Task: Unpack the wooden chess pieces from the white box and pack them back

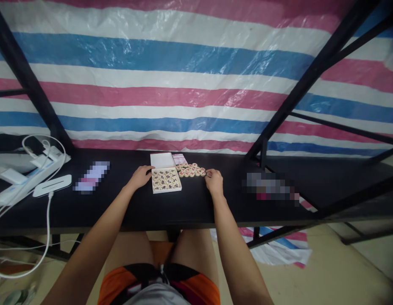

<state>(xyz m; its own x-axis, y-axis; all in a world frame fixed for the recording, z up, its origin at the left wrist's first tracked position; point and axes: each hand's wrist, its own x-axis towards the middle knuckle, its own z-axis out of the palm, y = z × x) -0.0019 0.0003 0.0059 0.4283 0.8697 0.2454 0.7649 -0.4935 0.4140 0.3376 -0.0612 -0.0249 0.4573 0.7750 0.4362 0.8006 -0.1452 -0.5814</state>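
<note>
A white box (167,191) lies on the black table, its lid (162,160) folded back behind it. Rows of round xiangqi pieces with black characters (166,179) fill it. My left hand (140,177) grips the box at its left edge, with the fingertips at the back corner. To the right of the box, xiangqi pieces with red characters (191,171) lie close together on the table. At their right end, my right hand (214,182) has its fingers closed on one xiangqi piece (209,174).
Behind the pieces lies a pink-and-white printed card (179,159). On the left are a blurred phone-like object (93,177), a white flat device (53,185) and a power strip (31,173) with cables. A blurred item (272,186) lies right, near a black metal frame (279,106).
</note>
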